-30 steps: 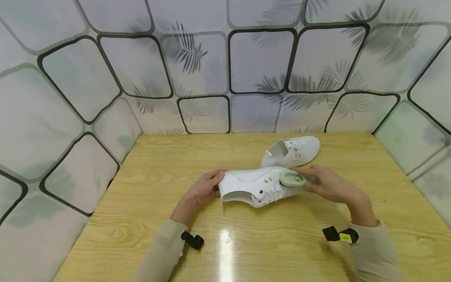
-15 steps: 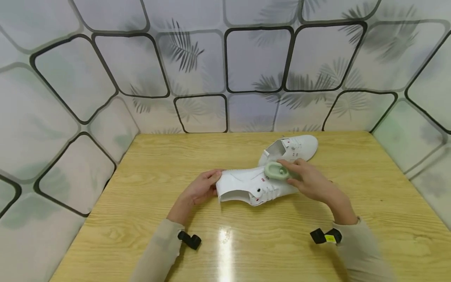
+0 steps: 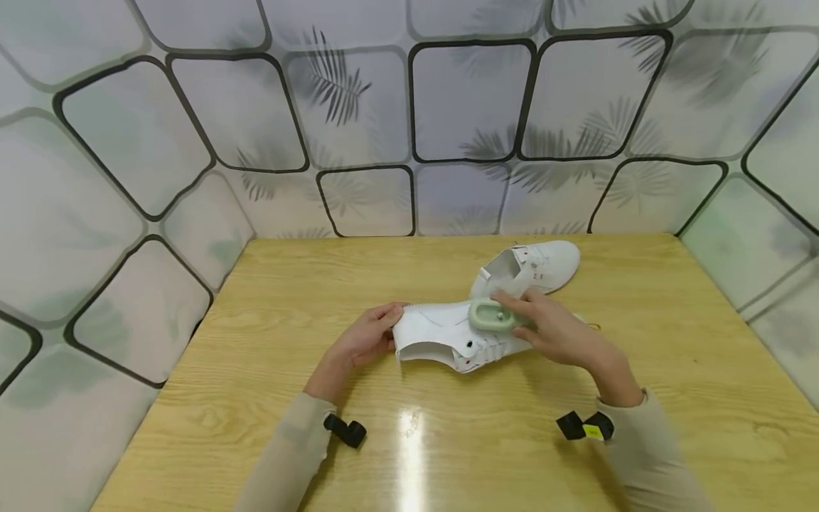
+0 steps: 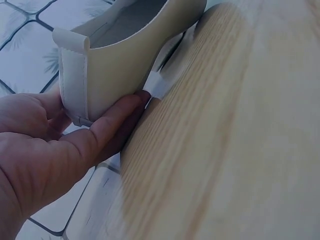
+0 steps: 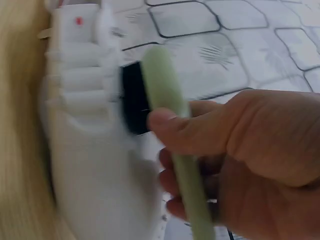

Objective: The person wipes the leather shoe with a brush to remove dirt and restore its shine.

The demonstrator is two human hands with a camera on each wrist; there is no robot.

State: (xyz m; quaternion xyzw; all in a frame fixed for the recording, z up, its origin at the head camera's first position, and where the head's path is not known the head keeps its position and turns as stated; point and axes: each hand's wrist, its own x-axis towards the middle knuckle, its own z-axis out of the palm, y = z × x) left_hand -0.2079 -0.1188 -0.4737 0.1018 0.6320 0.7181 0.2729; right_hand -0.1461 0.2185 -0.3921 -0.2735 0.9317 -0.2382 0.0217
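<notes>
From my remote seat, the head camera gives me the whole layout: a white shoe (image 3: 441, 323) tipped on its side above the wooden table (image 3: 256, 299), its opening turned toward the wearer, with a second white shoe (image 3: 553, 263) just behind it, toward the patterned wall (image 3: 358, 203). I see the left hand (image 3: 366, 338) gripping the heel end, thumb and fingers closed about it, while the right hand (image 3: 563, 328) holds a pale green brush (image 3: 489, 315) over the shoe's upturned side. From up there the brush is all green back to me; only the right wrist camera shows its dark bristles (image 5: 134, 97), facing the shoe beside the lacing. That feed, though blurred, also tells me how snug the right grip is: the thumb lies on the brush and the fingers curl round its handle (image 5: 192, 195). Whether every bristle touches I cannot tell. The left wrist camera alone gives me the heel tab (image 4: 72, 40) up close and the fingers tucked low against the heel, between shoe and tabletop; the brush is outside that picture. The second shoe's full outline comes to me only from the head.
</notes>
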